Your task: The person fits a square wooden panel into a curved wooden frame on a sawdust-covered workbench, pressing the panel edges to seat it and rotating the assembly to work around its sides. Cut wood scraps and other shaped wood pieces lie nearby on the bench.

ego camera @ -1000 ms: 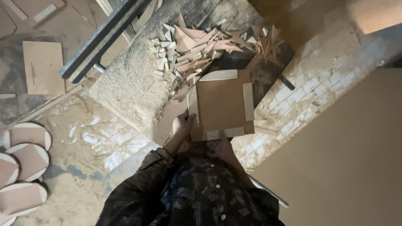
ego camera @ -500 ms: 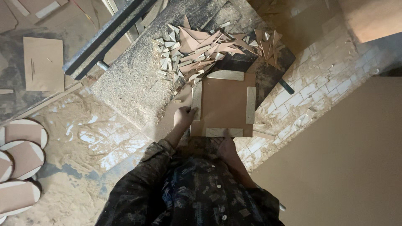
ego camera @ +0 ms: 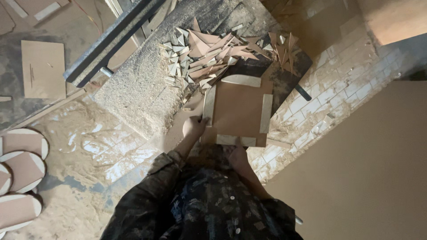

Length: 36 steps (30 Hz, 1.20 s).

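I hold a square brown board (ego camera: 239,111) in front of my chest; pale strips run along its four edges. My left hand (ego camera: 194,126) grips its left edge near the lower corner. My right hand (ego camera: 236,156) supports the bottom edge from below, partly hidden by the board. Beyond the board lies a heap of triangular wood offcuts (ego camera: 209,51) on sawdust.
A dark metal rail (ego camera: 111,42) crosses the upper left. Rounded brown panels (ego camera: 20,169) with pale rims are stacked at the left edge. A flat board (ego camera: 43,69) lies on the floor at upper left. A large plain sheet (ego camera: 364,173) fills the right side. Sawdust covers the floor.
The square board has shifted slightly away from me and sits squarer in view. My left hand stays on its left edge; my right hand stays under the bottom edge.
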{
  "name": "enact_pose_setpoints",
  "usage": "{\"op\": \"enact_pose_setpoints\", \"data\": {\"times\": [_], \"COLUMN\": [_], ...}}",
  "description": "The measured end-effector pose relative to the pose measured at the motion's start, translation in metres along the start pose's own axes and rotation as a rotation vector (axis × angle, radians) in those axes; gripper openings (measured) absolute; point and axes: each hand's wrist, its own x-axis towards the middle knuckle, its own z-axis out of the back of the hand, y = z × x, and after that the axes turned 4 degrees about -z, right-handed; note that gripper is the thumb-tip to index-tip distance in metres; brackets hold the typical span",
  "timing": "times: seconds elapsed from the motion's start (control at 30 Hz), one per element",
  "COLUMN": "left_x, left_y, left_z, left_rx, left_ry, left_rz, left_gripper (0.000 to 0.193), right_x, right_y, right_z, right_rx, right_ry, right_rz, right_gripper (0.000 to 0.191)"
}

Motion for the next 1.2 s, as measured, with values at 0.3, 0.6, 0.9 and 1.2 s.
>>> {"op": "enact_pose_setpoints", "data": {"times": [0.3,0.6,0.9,1.2], "left_x": [0.01,0.014,-0.008,0.011], "left_y": [-0.019,-0.032,-0.002,-0.002], "left_z": [0.008,0.017,0.024,0.027], "left_rx": [-0.022,0.016,-0.045,-0.025], "left_ry": [0.014,0.003,-0.018,0.006], "left_rz": [-0.008,-0.038,-0.047,-0.014], "left_gripper": [0.05,0.054,0.053,0.05], "right_x": [0.001,0.001,-0.009,-0.008], "right_y": [0.01,0.02,0.002,0.007], "right_z": [-0.01,-0.02,0.001,0.019], "right_rx": [-0.141,-0.066,-0.131,-0.034], "right_ry": [-0.002,0.095,0.049,0.043], "right_rz": [0.056,0.005,-0.029,0.033], "right_gripper": [0.051,0.054,0.064,0.059]}}
